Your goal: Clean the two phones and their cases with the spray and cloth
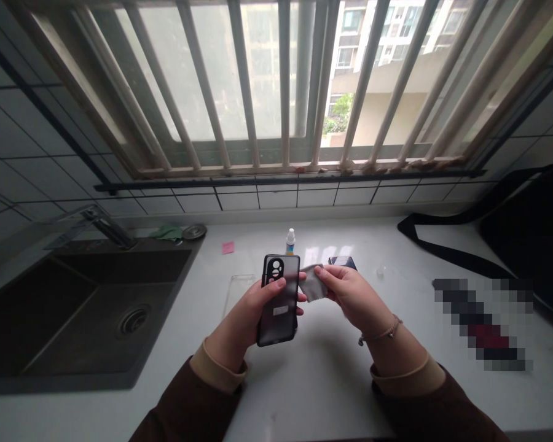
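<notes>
We are gripping a black phone case (286, 298) in our left hand (246, 310), our right hand (354, 291) pinching a grey cleaning cloth (314, 287) beside that grip, seemingly for wiping, the next move likely needing steady contact.

The glossy white tabletop (313, 396) carries a small square pink paper note (228, 247), a small white-capped bottle (290, 241), a flat dark glossy rectangular object (343, 262), a black fabric strap (456, 254) and, partly hidden, what seems a clear rectangular plastic case (235, 296).

Left hand (251, 308) holds dark phone case (281, 325), right hand (354, 290) pinches grey cloth (312, 286), bottle (290, 243) beyond both hands, sink (96, 377) to their left
</notes>
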A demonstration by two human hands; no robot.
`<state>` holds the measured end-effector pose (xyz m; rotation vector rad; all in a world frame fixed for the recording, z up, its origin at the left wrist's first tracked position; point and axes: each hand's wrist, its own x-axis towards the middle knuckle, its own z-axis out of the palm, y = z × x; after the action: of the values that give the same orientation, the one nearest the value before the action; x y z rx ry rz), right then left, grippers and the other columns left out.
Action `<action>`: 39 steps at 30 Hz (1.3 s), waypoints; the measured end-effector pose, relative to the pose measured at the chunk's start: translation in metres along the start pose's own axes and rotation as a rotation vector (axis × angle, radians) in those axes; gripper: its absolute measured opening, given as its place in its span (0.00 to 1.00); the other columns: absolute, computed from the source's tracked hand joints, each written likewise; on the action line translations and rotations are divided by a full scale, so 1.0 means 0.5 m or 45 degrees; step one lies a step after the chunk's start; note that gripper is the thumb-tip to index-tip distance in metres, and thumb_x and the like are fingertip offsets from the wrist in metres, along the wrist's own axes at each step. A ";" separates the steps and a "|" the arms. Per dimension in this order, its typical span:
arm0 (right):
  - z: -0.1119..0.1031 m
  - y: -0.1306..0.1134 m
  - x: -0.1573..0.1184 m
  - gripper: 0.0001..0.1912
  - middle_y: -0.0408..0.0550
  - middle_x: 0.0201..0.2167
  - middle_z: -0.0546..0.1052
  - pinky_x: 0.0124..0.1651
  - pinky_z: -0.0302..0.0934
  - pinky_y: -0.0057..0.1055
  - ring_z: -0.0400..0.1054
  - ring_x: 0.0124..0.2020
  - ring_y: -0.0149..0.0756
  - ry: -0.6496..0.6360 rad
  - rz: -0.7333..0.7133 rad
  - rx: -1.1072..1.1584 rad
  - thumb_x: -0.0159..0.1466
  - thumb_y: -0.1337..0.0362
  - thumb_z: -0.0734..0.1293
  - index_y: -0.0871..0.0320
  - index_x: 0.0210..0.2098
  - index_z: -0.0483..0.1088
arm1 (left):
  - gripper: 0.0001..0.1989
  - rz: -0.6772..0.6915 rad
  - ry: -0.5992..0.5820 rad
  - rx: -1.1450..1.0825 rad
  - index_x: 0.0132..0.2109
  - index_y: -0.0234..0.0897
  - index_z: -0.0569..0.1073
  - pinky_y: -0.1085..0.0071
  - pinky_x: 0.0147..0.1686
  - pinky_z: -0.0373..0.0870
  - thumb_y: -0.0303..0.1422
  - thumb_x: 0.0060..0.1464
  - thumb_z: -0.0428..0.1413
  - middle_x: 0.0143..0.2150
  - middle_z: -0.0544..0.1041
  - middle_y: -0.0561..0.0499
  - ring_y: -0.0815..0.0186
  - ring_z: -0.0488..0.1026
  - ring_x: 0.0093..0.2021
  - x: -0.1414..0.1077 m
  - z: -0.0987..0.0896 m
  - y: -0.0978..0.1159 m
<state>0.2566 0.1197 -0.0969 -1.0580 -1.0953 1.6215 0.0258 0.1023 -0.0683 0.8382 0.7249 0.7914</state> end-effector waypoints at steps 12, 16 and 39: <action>0.003 -0.012 -0.008 0.27 0.51 0.46 0.83 0.48 0.69 0.36 0.76 0.45 0.41 -0.114 0.043 -0.161 0.62 0.43 0.78 0.55 0.51 0.81 | 0.31 -0.045 0.024 0.063 0.64 0.36 0.77 0.64 0.40 0.77 0.49 0.59 0.66 0.48 0.81 0.38 0.55 0.80 0.43 0.005 -0.010 -0.009; -0.004 -0.011 -0.007 0.29 0.51 0.45 0.83 0.48 0.67 0.36 0.76 0.44 0.40 -0.189 0.073 -0.119 0.58 0.47 0.81 0.56 0.54 0.81 | 0.31 -0.024 0.016 0.066 0.63 0.35 0.78 0.64 0.40 0.78 0.49 0.59 0.66 0.48 0.81 0.39 0.55 0.80 0.42 0.004 -0.008 -0.007; -0.010 -0.006 0.000 0.24 0.55 0.47 0.85 0.54 0.68 0.40 0.78 0.47 0.45 -0.101 -0.027 -0.025 0.61 0.48 0.79 0.58 0.49 0.83 | 0.31 0.065 -0.016 0.237 0.64 0.37 0.76 0.63 0.43 0.77 0.48 0.60 0.67 0.50 0.81 0.38 0.55 0.79 0.45 0.003 -0.014 -0.013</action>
<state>0.2619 0.1215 -0.0953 -0.9985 -1.1736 1.6509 0.0229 0.1031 -0.0773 1.0322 0.7770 0.7712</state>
